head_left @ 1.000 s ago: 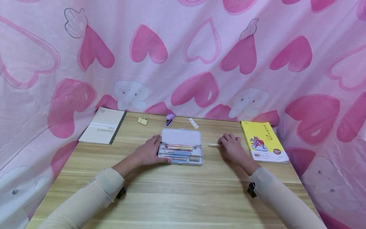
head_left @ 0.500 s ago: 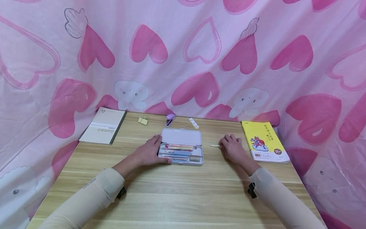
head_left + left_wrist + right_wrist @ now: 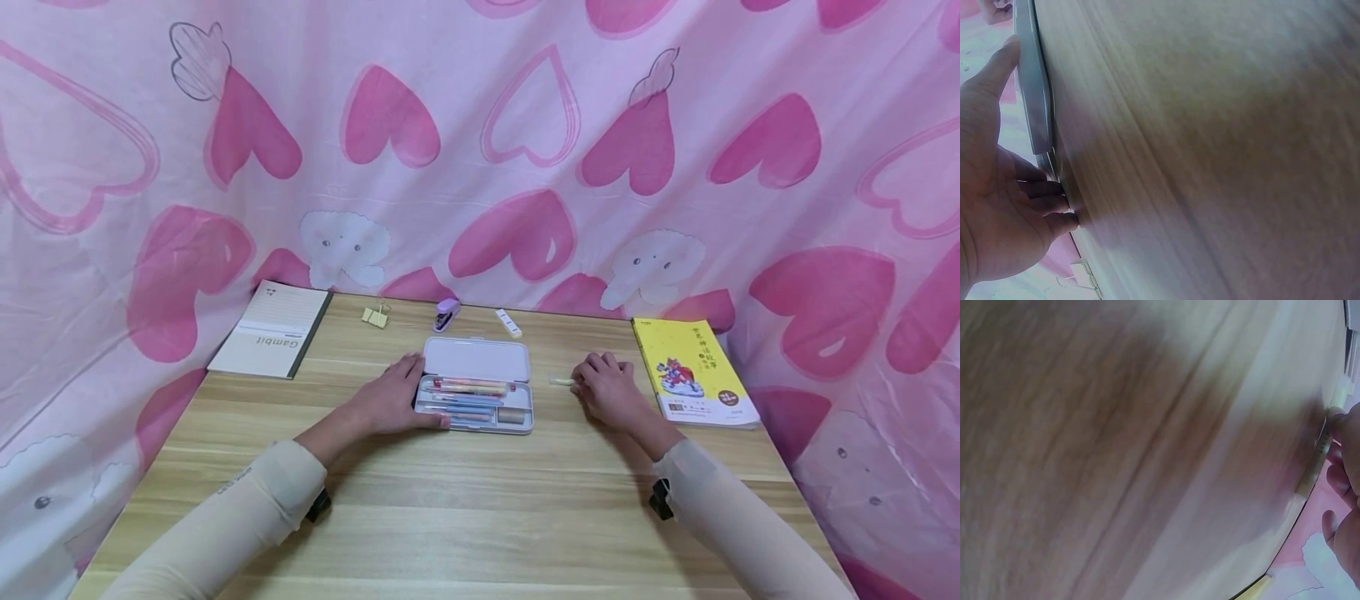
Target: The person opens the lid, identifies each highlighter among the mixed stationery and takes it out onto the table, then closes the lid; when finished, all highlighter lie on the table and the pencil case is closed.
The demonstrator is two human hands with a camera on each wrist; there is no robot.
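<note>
An open pencil case (image 3: pixel 476 358), white inside, lies on the wooden table with its lid folded back. Several pens and pencils (image 3: pixel 468 400) lie in its tray, and a small beige block (image 3: pixel 512 415) sits in the right compartment. My left hand (image 3: pixel 390 396) holds the case's left end, thumb at the front edge and fingers along the far side. The left wrist view shows the thumb on the case's grey side (image 3: pixel 1032 81). To the right, my right hand (image 3: pixel 606 390) pinches a slim pale-yellow pen-like stick (image 3: pixel 559 381) low over the table; the fingers hide its middle.
Behind the case are a yellow binder clip (image 3: pixel 375 317), a purple stapler (image 3: pixel 446 314) and a small white segmented strip (image 3: pixel 507 322). A notebook (image 3: pixel 262 342) lies at the left and a yellow book (image 3: pixel 690 367) at the right. A pink heart-print curtain (image 3: pixel 465 167) hangs behind the table.
The pen-like stick's exposed tip turns slightly between the right fingers, which shift a little. The left hand and the case stay where they were.
</note>
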